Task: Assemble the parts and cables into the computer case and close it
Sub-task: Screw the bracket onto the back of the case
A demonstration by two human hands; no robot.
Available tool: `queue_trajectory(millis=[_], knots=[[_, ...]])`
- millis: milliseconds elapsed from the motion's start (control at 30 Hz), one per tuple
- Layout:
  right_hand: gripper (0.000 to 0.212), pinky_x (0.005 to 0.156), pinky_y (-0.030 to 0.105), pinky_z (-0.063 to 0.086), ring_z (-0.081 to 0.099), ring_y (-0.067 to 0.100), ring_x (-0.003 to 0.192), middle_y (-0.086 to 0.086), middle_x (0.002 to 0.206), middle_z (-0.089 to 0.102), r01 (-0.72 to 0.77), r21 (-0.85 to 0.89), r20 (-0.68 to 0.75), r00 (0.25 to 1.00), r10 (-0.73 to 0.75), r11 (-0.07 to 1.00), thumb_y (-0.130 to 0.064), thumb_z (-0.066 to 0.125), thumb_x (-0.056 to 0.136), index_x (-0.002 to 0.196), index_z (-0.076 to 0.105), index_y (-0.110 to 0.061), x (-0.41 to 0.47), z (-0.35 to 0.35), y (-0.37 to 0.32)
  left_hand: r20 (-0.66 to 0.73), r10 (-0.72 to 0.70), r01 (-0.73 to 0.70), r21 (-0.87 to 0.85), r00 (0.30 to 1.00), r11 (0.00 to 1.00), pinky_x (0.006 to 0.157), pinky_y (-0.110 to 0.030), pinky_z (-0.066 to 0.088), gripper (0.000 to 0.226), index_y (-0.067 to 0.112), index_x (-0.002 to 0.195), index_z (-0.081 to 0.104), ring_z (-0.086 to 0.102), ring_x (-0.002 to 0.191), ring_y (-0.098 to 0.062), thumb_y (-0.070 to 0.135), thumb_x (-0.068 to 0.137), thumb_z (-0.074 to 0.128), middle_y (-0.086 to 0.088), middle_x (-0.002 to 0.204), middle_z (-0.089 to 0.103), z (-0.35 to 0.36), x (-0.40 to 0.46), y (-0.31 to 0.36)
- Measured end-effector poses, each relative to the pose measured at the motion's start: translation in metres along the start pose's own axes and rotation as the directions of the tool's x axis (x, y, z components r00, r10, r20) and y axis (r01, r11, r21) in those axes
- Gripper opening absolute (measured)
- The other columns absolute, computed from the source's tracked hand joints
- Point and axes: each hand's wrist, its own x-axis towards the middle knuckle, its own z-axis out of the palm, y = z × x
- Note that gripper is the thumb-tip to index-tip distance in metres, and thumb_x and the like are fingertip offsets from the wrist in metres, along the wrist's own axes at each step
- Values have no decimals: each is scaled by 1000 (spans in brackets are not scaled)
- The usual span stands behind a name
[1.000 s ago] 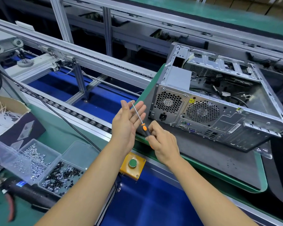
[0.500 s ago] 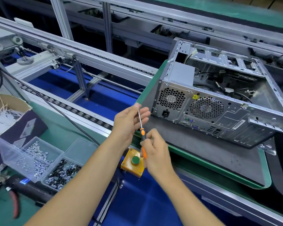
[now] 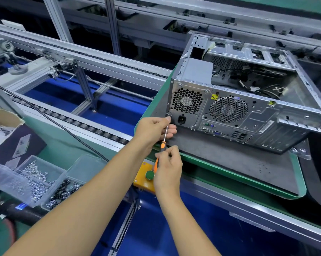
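While the computer case (image 3: 248, 100) lay open on its side on the grey mat (image 3: 239, 163), I drove a screwdriver (image 3: 162, 147) at its rear left edge.
My right hand (image 3: 168, 168) gripped the orange handle; my left hand (image 3: 154, 129) pinched the shaft near the tip, against the case.

Single head-worn wide-angle view, looking forward and down, close over both forearms, toward conveyor line (image 3: 93, 124)

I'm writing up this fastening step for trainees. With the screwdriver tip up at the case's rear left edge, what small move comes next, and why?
Probably turn the handle with the right hand while the left hand steadies the shaft. The screwdriver tip already sits at the rear left edge of the computer case, pinched in place by the left fingertips, so it looks seated.
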Motion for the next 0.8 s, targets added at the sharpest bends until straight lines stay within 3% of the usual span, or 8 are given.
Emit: queue_trajectory(millis=[133, 267, 467, 800], knots=[[27, 59, 37, 33, 47, 6, 62, -7, 49, 46, -22, 4, -11, 1000, 22, 1000, -12, 48, 98, 74, 35, -18, 7, 0, 0, 19, 21, -23, 87, 1000, 996, 57, -18, 55, 23, 5, 89, 73, 74, 67, -10, 21, 101, 63, -6, 77, 78, 4, 6, 3], [27, 56, 35, 32, 44, 1, 56, -5, 50, 40, 0, -34, -13, 1000, 0, 999, -14, 48, 97, 75, 35, -20, 8, 1, 1, 26, 24, -27, 115, 999, 993, 56, -18, 55, 25, 4, 90, 72, 71, 62, -10, 23, 102, 62, -4, 74, 77, 4, 9, 2], [21, 56, 39, 36, 44, 8, 51, -12, 60, 59, 44, -114, -32, 998, -47, 993, -18, 47, 97, 78, 39, -19, 9, 0, 3, 97, -16, 8, 78, 995, 997, 58, -20, 57, 24, 3, 95, 68, 73, 66, -12, 24, 103, 61, -6, 77, 78, -2, 14, 3], [16, 58, 40, 39, 51, 7, 59, -11, 55, 56, -1, -85, -42, 999, -3, 996, -17, 46, 97, 82, 43, -16, 9, 4, 4, 176, -16, 1, 81, 984, 997, 60, -23, 59, 24, 6, 88, 57, 78, 75, -21, 25, 102, 61, -12, 77, 77, -7, 22, 3]])
